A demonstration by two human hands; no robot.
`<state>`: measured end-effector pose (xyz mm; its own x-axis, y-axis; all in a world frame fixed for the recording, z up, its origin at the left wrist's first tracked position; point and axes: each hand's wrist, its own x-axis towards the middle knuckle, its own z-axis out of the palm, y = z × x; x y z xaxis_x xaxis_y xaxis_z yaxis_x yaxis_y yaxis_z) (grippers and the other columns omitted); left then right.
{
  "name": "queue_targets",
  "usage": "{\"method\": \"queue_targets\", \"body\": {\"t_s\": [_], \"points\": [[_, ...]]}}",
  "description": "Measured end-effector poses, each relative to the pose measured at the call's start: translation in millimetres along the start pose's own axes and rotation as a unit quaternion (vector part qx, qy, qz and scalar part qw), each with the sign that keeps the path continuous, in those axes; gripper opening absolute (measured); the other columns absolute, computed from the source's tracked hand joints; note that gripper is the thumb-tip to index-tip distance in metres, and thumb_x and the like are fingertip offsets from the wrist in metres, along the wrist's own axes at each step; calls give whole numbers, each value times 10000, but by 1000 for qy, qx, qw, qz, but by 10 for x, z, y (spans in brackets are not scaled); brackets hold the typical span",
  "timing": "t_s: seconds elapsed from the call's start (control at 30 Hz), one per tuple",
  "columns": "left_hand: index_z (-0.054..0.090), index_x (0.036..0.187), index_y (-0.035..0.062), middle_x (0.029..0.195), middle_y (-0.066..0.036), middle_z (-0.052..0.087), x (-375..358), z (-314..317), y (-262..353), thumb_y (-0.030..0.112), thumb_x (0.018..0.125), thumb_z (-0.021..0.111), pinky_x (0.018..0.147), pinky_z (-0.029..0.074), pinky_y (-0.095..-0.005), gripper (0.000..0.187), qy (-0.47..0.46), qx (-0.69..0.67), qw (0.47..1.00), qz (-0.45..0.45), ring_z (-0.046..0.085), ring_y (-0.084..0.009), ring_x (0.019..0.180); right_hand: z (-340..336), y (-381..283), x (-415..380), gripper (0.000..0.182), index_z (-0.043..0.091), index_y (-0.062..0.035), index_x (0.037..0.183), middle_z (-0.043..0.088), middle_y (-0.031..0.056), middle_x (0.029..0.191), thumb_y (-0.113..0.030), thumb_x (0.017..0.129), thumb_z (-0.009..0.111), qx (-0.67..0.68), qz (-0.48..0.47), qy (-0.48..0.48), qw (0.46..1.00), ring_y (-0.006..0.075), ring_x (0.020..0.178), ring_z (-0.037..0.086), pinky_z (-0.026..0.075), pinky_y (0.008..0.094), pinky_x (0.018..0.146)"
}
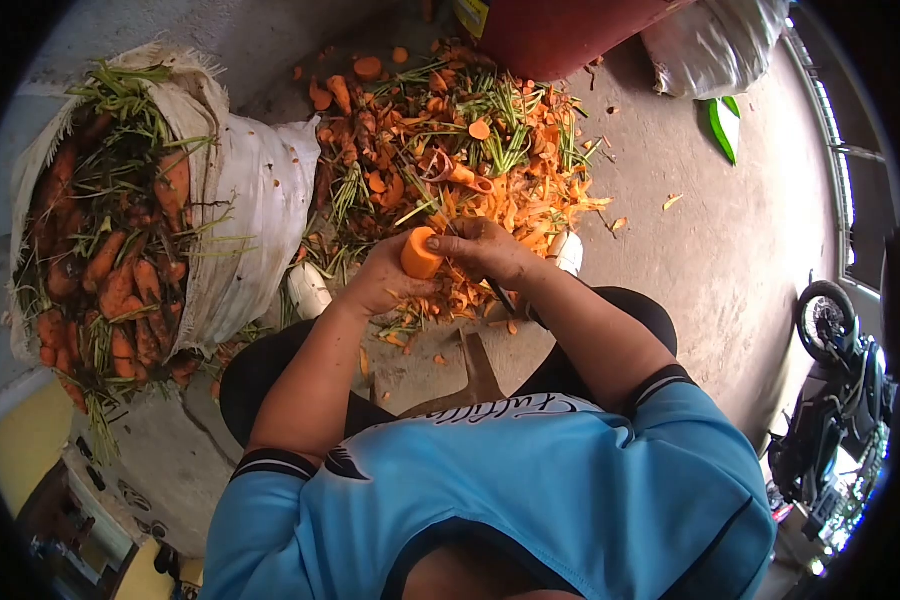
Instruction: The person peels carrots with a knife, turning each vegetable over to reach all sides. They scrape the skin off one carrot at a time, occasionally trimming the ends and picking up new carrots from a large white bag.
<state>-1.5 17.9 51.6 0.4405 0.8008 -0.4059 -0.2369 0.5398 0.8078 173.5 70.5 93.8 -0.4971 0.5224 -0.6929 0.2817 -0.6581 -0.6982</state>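
A peeled carrot, bright orange with a flat cut end facing up, is gripped by my left hand. My right hand is closed close beside it, its thumb at the carrot's cut end. From under the right hand sticks out a dark, narrow knife, mostly hidden by the fingers and wrist. Below and beyond both hands spreads a heap of carrot peelings, mixed with green stalks and cut carrot ends.
At the left, a white woven sack lies open, full of unpeeled carrots and stalks. A red container and a pale sack stand beyond the heap. A green leaf lies on the floor; a motorcycle is parked at right.
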Motion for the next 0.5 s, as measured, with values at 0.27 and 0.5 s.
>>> {"method": "queue_targets", "body": {"t_s": [0.27, 0.5], "points": [[452, 1061, 54, 847, -66, 552, 46, 36, 74, 192, 770, 596, 657, 483, -301, 353, 145, -103, 981, -78, 558, -163, 773, -9, 348, 262, 378, 566, -4, 899, 513, 67, 635, -365, 845, 467, 19, 27, 108, 994, 134, 472, 481, 380, 273, 419], [431, 1069, 97, 870, -64, 507, 55, -23, 106, 259, 769, 549, 588, 498, -335, 361, 218, -302, 928, -26, 558, -197, 753, 185, 242, 28, 410, 555, -22, 864, 605, 125, 732, -382, 701, 662, -283, -273, 94, 915, 255, 663, 601, 469, 348, 614]]}}
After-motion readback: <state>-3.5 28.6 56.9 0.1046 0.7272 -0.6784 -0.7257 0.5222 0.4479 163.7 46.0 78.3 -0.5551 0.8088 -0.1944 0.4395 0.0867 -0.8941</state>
